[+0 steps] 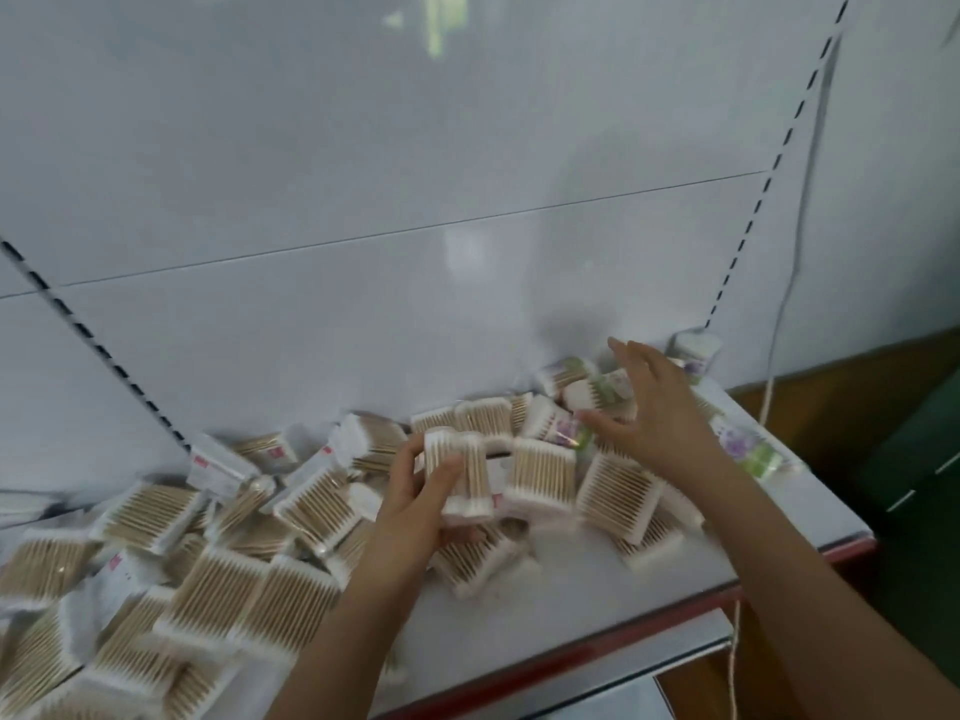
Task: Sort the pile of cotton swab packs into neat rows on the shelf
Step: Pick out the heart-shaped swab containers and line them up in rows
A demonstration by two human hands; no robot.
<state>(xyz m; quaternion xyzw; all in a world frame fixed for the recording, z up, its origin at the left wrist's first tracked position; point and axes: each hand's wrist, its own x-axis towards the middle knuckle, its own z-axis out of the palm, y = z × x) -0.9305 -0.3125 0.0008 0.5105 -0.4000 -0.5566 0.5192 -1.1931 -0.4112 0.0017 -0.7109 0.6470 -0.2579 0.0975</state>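
Dozens of cotton swab packs (pixel 218 579) lie in a loose pile across the shelf (pixel 597 605), thickest toward its left end; no rows formed yet. Left hand (pixel 415 504) grips a small stack of packs (pixel 460 475), fingers curled round it, mid-shelf. Right hand (pixel 649 402) is spread, fingers straight, over the floral green-and-purple packs (pixel 748 449) near the back right corner — contact unclear, frame is blurred. Step looks like gathering and squaring. Next: clear a strip along the back edge, stand the stack there. Red labels (pixel 200 462) on some packs; text unreadable.
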